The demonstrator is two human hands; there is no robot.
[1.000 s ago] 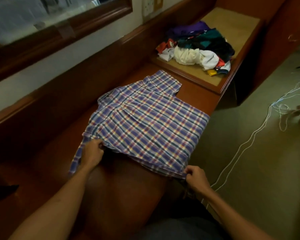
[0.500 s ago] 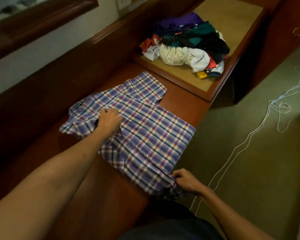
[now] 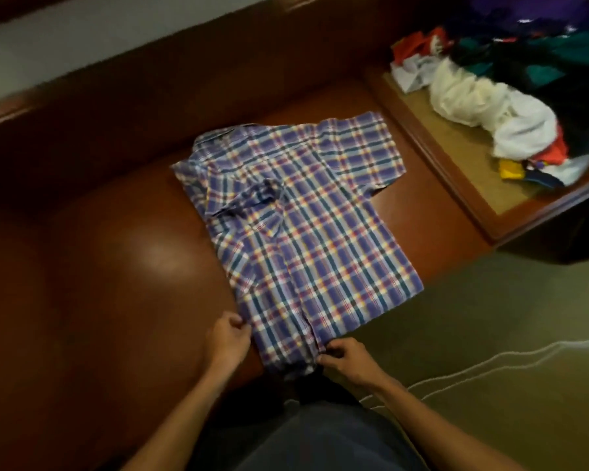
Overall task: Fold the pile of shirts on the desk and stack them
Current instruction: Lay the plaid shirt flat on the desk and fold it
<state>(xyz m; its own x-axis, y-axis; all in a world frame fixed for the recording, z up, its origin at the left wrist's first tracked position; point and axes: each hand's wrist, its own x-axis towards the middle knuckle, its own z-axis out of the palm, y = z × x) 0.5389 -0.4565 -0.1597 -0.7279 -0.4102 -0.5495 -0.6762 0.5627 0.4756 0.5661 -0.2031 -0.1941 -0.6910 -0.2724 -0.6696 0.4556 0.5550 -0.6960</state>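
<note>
Dark polished wood runs under everything, a long table [image 3: 126,266] with a pale floor off to my right. Nearest me, my left hand [image 3: 227,341] pinches the hem corner of the plaid shirt [image 3: 306,239], fingers curled on the cloth, and my right hand [image 3: 346,360] pinches the hem just beside it, near the table's front edge. So both grips are closed on fabric, neither spread flat.

Beyond my hands the shirt lies on the table with its left side already turned in over the body; that folded sleeve is bunched in a small ridge near the chest, while the right sleeve lies out flat toward the far end. To fold well, I judge I should tug the hem taut and square first, smooth that ridge, then bring the right side over to match.

Farthest off, the pile of unfolded shirts [image 3: 510,96] waits in a heap on the lighter inset panel [image 3: 456,171].
</note>
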